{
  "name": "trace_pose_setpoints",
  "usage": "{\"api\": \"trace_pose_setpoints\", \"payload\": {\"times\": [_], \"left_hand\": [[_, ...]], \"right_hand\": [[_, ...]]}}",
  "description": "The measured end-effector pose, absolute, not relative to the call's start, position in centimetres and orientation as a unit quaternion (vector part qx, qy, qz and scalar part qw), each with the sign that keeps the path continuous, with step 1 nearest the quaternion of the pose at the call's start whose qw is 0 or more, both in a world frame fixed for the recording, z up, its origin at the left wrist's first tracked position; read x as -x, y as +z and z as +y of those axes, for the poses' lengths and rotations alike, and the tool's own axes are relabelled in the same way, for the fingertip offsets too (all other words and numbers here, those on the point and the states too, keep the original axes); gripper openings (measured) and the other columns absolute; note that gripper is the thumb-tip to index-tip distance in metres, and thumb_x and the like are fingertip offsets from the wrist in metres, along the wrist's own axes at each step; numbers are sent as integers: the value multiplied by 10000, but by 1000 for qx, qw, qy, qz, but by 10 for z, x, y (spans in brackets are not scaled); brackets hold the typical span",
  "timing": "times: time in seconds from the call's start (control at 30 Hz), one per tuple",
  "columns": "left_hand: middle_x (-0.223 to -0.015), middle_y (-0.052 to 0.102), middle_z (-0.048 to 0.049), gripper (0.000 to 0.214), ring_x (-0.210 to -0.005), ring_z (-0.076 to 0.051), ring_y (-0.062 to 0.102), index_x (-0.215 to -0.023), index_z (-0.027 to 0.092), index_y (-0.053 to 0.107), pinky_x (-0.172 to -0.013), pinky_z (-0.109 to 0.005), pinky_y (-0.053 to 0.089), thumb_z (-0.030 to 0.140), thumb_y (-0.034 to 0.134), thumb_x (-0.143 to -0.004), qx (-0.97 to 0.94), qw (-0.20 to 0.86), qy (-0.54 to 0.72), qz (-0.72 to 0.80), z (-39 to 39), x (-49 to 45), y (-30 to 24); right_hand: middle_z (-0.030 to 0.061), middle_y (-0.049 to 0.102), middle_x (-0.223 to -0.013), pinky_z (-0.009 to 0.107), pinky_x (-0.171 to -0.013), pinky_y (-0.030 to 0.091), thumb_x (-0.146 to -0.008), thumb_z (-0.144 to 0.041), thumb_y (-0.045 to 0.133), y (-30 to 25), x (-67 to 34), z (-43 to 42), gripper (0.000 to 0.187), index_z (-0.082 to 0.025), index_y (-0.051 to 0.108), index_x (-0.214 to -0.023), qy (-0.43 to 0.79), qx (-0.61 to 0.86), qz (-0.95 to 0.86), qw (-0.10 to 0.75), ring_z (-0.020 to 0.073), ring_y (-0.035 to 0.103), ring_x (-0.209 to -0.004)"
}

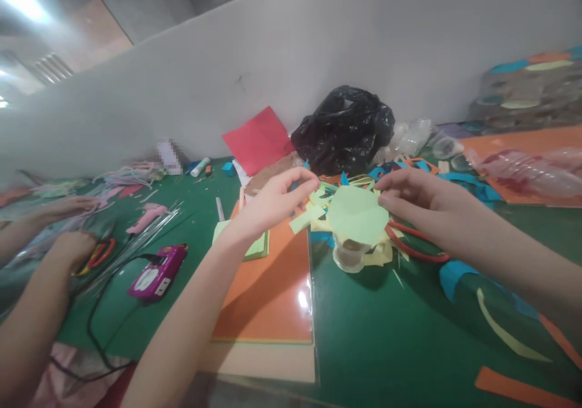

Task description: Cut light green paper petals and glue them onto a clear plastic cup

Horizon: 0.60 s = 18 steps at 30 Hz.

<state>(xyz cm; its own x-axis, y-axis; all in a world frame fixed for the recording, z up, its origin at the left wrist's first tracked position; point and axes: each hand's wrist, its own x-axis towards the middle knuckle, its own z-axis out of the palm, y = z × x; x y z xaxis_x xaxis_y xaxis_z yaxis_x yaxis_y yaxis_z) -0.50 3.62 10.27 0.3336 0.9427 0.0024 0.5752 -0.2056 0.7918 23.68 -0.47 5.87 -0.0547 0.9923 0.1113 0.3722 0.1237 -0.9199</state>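
A roughly round piece of light green paper (358, 215) is at the middle, over a small clear plastic cup (349, 255). My right hand (421, 199) has its thumb and fingertips closed at the paper's right edge. My left hand (288, 193) is to the left of the paper, with thumb and index fingertip close together; what is between them, if anything, is too small to make out. Beneath and around are green and yellow paper scraps (308, 217). Red scissor handles (416, 247) show under my right hand.
A black plastic bag (345, 130) and red paper (260, 140) stand by the wall. Orange sheets (268, 302) lie below my left arm. At left, a co-worker's hands (75, 250) are near scissors, a pink glue gun (148, 217) and a corded purple box (159, 271). Plastic bottles (531, 171) lie right.
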Motion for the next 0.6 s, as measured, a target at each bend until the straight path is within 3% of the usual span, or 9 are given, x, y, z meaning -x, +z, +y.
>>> {"api": "trace_pose_setpoints", "payload": {"times": [0.27, 0.47, 0.6], "left_hand": [[-916, 633, -14, 345, -775, -136, 536, -1020, 250, 688, -678, -268, 411, 558, 604, -888, -745, 370, 225, 508, 28, -1, 89], [-927, 646, -12, 260, -804, -138, 538, -914, 236, 698, -730, -268, 426, 484, 630, -881, -745, 390, 247, 482, 24, -3, 86], [-825, 588, 15, 210, -714, -106, 478, -846, 225, 640, -680, -250, 395, 427, 619, -897, -706, 407, 326, 479, 21, -8, 83]], "right_hand": [[37, 626, -871, 298, -583, 415, -843, -616, 594, 47, -235, -7, 429, -246, 560, -1057, 424, 519, -634, 387, 182, 560, -757], [38, 651, -996, 296, -628, 443, -883, -638, 574, 45, -236, -10, 413, -264, 597, -1056, 423, 508, -655, 366, 185, 574, -835], [42, 646, -941, 303, -611, 434, -869, -706, 523, 53, -235, -17, 495, -258, 612, -1058, 386, 554, -656, 336, 193, 563, -787]]}}
